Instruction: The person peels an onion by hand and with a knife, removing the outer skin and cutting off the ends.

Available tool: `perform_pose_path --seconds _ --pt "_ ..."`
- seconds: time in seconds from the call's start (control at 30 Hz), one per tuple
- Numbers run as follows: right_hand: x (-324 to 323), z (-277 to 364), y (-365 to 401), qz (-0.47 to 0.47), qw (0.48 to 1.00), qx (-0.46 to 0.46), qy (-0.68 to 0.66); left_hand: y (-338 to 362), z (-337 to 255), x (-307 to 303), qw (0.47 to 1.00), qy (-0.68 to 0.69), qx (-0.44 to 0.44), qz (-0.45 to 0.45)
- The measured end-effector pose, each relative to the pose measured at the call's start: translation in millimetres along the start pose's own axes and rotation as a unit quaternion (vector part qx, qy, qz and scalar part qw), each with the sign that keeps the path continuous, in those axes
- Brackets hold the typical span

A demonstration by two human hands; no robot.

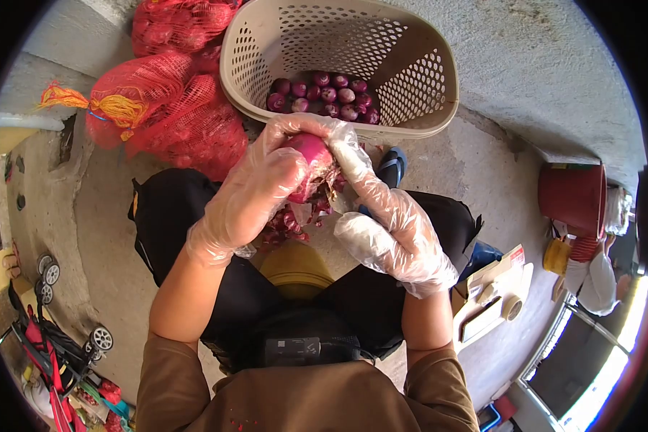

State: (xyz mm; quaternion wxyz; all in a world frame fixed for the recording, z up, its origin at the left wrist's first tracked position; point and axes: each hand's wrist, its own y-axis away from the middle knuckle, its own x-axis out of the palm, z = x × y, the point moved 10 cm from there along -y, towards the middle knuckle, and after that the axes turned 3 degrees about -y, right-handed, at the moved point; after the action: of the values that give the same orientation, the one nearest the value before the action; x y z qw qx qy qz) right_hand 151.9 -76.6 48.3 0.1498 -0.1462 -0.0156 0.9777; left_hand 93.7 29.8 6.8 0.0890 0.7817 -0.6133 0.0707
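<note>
A red onion (311,155) is held in front of me, with loose dry skin and roots hanging at its lower right side. My left hand (255,183), in a clear plastic glove, wraps round it from the left. My right hand (392,227), gloved the same way, reaches to the onion's right side with its fingertips; its thumb stands apart. Beneath the hands, onion skins (289,222) lie in a heap beyond a yellow container (295,268) between my legs. Several onions (328,94) rest in the bottom of a beige perforated basket (439,119).
Red mesh sacks (187,119) of onions stand left of the basket, near the wall. A dark red bucket (572,198) is at the right. Cardboard pieces (493,295) lie beside my right leg. A stroller (50,338) stands at the lower left.
</note>
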Motion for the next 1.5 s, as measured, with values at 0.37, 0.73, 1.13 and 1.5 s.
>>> perform_pose_path --seconds 0.37,0.73,1.13,1.5 --pt "2.8 1.2 -1.4 -0.056 0.972 0.001 0.228 -3.0 -6.3 -6.5 0.994 -0.093 -0.008 -0.057" --pt "8.3 -3.8 -3.5 -0.088 0.989 -0.014 0.116 -1.9 -2.9 -11.1 0.994 0.000 0.014 -0.111" --pt "9.4 -1.7 -3.7 -0.104 0.985 0.003 0.138 0.6 3.6 -15.7 0.990 -0.041 -0.001 -0.138" --pt "6.8 1.8 -4.2 -0.144 0.984 -0.035 0.104 -2.5 7.0 -13.8 0.993 -0.053 -0.001 -0.103"
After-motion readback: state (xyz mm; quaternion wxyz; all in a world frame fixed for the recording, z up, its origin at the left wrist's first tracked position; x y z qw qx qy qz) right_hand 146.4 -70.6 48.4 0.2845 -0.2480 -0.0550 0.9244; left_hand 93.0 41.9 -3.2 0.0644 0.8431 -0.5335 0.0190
